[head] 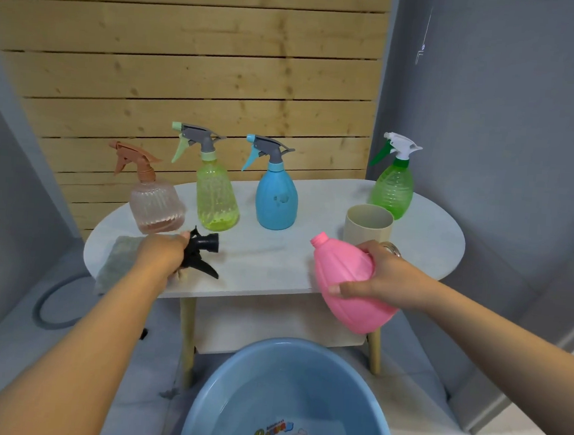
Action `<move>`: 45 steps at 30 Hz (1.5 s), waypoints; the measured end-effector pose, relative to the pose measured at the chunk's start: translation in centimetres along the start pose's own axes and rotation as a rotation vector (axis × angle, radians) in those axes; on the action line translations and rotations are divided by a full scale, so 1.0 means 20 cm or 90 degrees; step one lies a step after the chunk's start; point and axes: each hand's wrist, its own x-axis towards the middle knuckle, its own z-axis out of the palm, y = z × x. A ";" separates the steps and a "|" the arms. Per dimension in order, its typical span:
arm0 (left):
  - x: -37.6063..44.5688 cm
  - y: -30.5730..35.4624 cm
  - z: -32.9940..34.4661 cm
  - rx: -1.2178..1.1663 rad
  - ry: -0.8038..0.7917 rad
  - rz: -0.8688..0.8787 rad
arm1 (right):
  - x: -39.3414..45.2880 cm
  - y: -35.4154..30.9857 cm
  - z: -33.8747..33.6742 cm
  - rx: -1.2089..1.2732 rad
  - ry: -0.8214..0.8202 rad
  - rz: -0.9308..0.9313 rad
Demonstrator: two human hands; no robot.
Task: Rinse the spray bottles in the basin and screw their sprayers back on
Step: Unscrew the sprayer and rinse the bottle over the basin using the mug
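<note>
The right hand (pixel 382 276) wraps its fingers round the pink bottle (pixel 349 284), tilted with its bare neck pointing up and leftward, held at the tabletop's (pixel 268 260) front edge near its right end and above the basin (pixel 216 393); the left hand (pixel 162 254) grips the black sprayer (pixel 202 252) low over the front left part of the tabletop, beside a grey cloth (pixel 121 259).

Risks, as I judge them: the two parts are well apart, so the collar could meet the neck crooked and cross-thread; a wet bottle may slip from the grip and drop into the basin; the left forearm, swinging across, could knock the peach bottle (pixel 156 207) just behind it; whether the sprayer's dip tube is in place cannot be told.

Count: five bottles, namely the pink one in hand plus four standing capped toward the back edge (peach, yellow-green (pixel 216 198), blue (pixel 276 199), green (pixel 392 188)); five sprayers, one loose; one beige cup (pixel 367 223); one cloth; one basin.
</note>
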 end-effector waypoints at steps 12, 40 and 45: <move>-0.13 -0.02 0.30 0.093 -0.111 0.073 | 0.00 -0.06 0.09 0.066 -0.035 0.023; -0.50 0.08 0.38 -0.149 -0.433 0.204 | -0.03 0.02 0.02 0.060 0.175 -0.134; -0.47 0.08 0.42 -0.103 -0.389 0.205 | 0.06 0.13 0.01 -0.010 0.343 0.018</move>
